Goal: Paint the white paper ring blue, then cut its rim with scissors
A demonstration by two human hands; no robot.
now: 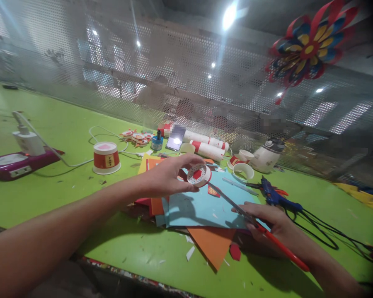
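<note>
My left hand [186, 174] held a small white round piece [199, 175], thumb below and fingers above, over a pile of coloured paper on a green table [65, 203]. The piece's dotted face, marked with red at its middle, was turned towards me. My right hand [272, 219] was closed around red-handled scissors [269, 234], the blades angled up and to the left, with the tip right by the piece's rim; I could not tell whether the two touched, nor whether the blades were parted.

Blue paper [186, 211] lay beneath my hands, an orange sheet [213, 244] jutting out from under its near edge. A red scrap [235, 251] rested just beside that sheet's right side, and white snippets lay to its left. To the right of the pile was a blue glue gun [272, 193], its black cord running off towards the table's right side. An open white band [243, 171] stood near the gun, just in front of a pale flask [267, 155].

Behind the pile, a phone [175, 137] was propped up at a slant between a blue bottle [157, 142] and stacked cups [208, 150] lying on their sides. A red-and-white cup [106, 158] stood upside down to the left, near a purple power strip [6, 165] with a white plug [29, 141] in it.
</note>
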